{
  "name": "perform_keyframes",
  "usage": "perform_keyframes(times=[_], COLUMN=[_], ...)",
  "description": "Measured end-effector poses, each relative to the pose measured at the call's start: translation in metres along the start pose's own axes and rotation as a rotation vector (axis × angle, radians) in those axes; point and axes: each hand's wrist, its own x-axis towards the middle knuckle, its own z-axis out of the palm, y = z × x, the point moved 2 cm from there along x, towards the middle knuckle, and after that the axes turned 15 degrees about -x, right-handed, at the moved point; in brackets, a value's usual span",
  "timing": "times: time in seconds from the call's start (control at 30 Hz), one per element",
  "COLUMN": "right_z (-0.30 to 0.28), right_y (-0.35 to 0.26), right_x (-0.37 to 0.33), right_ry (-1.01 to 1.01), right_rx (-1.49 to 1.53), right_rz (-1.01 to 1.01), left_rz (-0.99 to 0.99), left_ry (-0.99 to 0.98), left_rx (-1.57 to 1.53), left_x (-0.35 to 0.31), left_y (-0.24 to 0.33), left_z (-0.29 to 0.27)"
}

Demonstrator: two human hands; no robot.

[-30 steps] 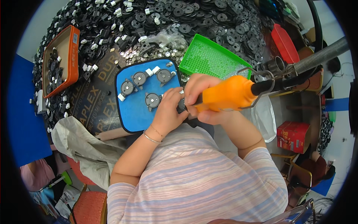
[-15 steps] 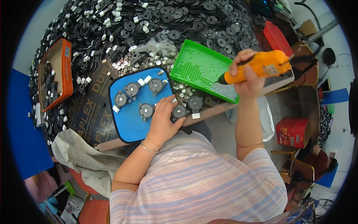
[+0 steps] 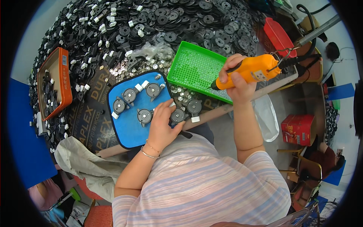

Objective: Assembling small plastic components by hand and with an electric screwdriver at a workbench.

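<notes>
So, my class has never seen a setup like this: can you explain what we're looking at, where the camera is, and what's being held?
There is no robot here, just a person's two bare hands. A wide fisheye camera on the person's head looks down, so straight edges bend near the rim. The right hand holds an orange tool, its dark tip by the green tray. The left hand has thumb and fingers around a round part. Four similar parts lie on the blue mat. Beyond is a dark heap; at left, an orange tray.
</notes>
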Motion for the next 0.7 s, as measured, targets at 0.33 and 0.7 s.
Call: perform_keyframes(times=[0.33,0.7], right_z=[0.005,0.048], right_y=[0.003,-0.036], right_x=[0.001,0.008], right_ry=[-0.034,-0.148], right_rx=[-0.003,0.18], right_rz=[0.049,-0.137], left_rz=[-0.037,0.033], left_ry=[0.004,0.191], left_rx=[-0.011,0.397], left_x=[-0.005,-0.023], left_y=[0.0,0.013], left_z=[-0.002,-0.077])
